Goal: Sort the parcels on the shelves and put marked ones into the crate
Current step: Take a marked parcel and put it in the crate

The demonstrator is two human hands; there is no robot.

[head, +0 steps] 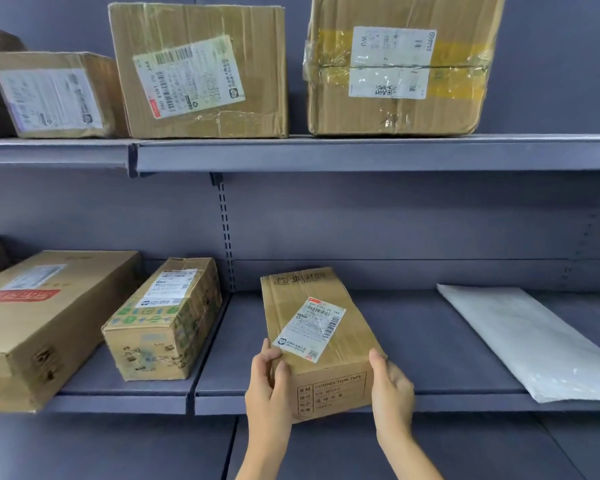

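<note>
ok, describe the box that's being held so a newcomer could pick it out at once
Look at the lower shelf, right bay, just right of the slotted upright. The held box overhangs the front edge, left hand and right hand gripping its sides. Unlike its neighbours, it has handwritten characters on top and "CORRECTION TAPE" printed on the front.

Parcel depot, labelled cartons (pixel 198 71), metal shelving (pixel 361 152)

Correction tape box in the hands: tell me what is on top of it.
On top of the correction tape box lie a tilted shipping label under clear tape and handwritten characters near the far edge. Its underside is hidden.
</note>
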